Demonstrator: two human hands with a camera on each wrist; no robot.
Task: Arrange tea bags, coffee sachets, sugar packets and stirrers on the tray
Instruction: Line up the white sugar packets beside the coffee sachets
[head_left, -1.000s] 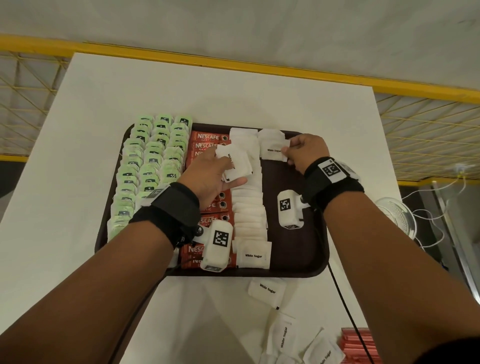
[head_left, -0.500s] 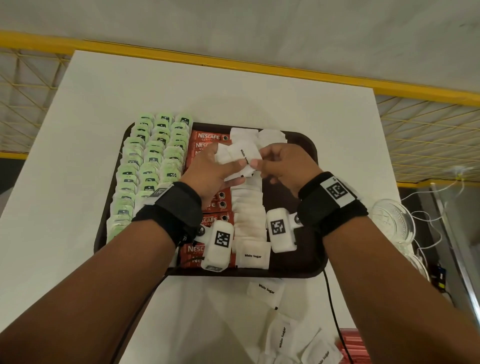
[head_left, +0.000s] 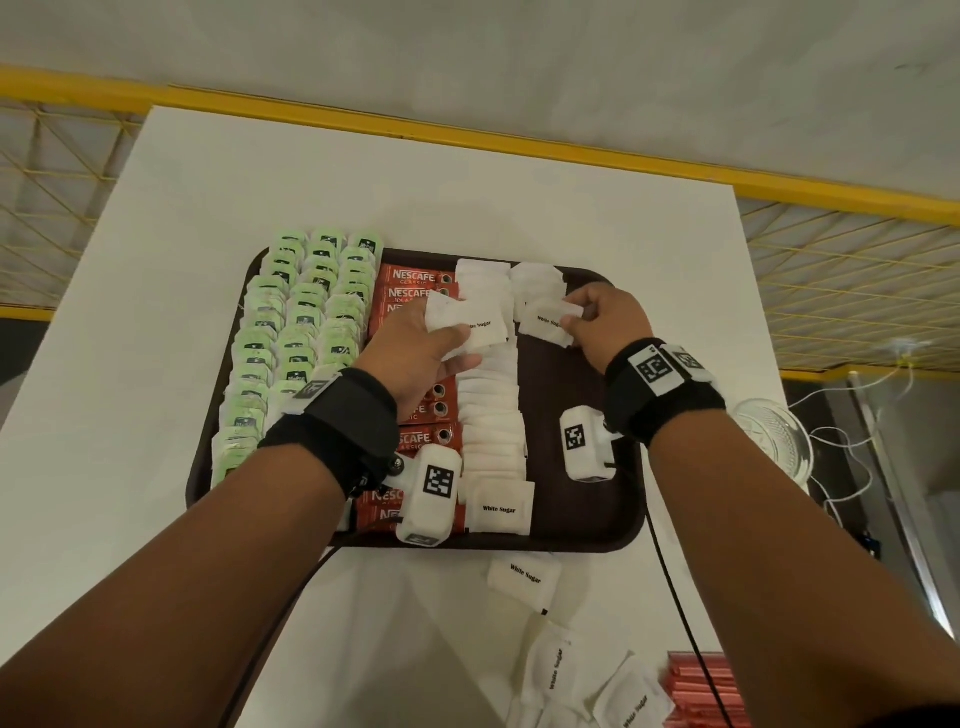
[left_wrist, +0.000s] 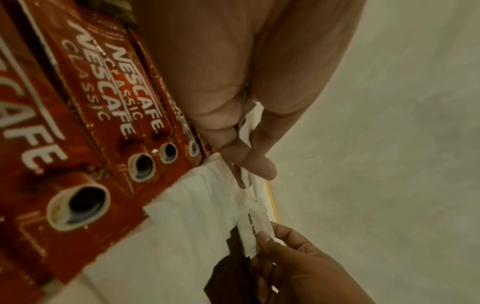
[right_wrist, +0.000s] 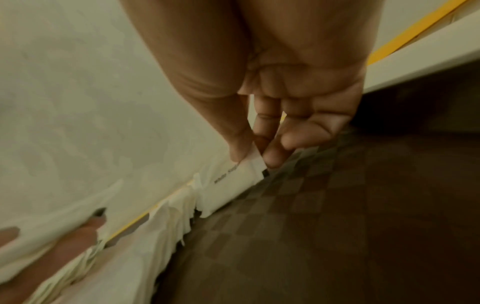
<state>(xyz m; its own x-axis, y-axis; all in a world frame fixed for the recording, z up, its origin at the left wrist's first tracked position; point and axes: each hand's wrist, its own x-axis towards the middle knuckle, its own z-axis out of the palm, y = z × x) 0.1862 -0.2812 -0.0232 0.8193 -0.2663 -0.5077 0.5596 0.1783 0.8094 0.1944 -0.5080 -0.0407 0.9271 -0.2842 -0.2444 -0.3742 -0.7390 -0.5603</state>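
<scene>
A person's left hand (head_left: 415, 353) grips a small stack of sugar packets (head_left: 467, 327) over the brown tray (head_left: 587, 499), apparently as a ready supply, while the right hand (head_left: 605, 322) pinches a single packet (head_left: 548, 325) at the far end of a second white column, beside the finished rows of tea bags (head_left: 296, 338) and coffee sachets (head_left: 415, 283)
</scene>
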